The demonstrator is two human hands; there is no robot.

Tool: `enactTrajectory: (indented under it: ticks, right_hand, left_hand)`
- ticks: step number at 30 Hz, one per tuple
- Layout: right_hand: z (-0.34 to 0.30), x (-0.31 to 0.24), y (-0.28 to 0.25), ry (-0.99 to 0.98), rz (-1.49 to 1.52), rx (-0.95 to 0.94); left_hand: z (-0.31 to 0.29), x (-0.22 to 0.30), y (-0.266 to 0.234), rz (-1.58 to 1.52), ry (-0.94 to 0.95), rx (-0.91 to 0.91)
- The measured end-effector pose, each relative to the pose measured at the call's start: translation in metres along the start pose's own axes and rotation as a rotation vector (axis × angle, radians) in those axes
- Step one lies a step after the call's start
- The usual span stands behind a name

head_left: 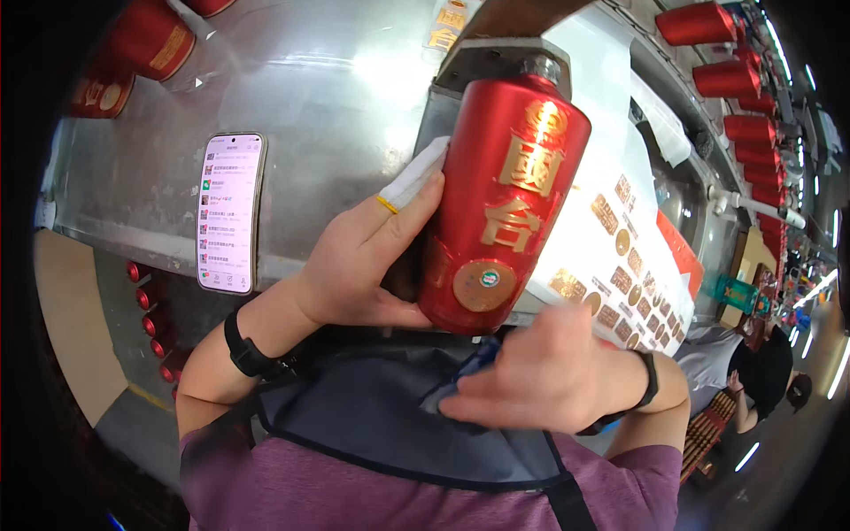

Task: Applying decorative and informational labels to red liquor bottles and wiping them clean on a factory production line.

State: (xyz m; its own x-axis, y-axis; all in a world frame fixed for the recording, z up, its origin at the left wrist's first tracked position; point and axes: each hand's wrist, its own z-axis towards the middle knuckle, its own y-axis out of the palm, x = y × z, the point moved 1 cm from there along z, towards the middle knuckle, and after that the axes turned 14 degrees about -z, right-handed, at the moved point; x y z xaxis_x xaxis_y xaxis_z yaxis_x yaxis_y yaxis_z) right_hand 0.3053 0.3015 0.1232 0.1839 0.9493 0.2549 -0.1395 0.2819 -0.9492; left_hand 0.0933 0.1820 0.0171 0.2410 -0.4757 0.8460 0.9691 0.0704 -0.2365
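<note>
My left hand (367, 252) is closed round a red bottle (509, 199) with raised gold characters and a round gold medallion low on its front. The bottle leans, its clear neck pointing away to the upper right. A white finger sleeve with a yellow edge covers one left finger, which lies along the bottle's side. Just below the bottle's base, in front of my dark apron, my right hand (549, 372) is curled and slightly blurred. Bunched dark blue cloth (482, 357) shows at its fingers, partly hidden by them.
A lit phone (232, 212) lies on the metal table (310, 115) at left. Sheets of gold stickers (624, 265) lie at right. More red containers stand at the far left (146, 40) and in a row along the right (726, 80). Another person (766, 372) is at the far right.
</note>
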Motion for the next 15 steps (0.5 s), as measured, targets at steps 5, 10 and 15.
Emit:
enactTrajectory:
  ticks: [5, 10, 15]
  right_hand:
    - [0.028, 0.032, 0.012, 0.58, 0.395, 0.291]
    - [-0.023, -0.039, 0.006, -0.016, 0.344, 0.333]
    - [0.019, 0.032, 0.015, 0.384, 0.592, 0.175]
  left_hand:
    - [-0.006, -0.002, 0.0, 0.022, -0.009, 0.011]
    - [0.0, 0.0, 0.001, 0.024, -0.015, -0.004]
    - [-0.017, 0.003, -0.004, 0.114, -0.175, -0.046]
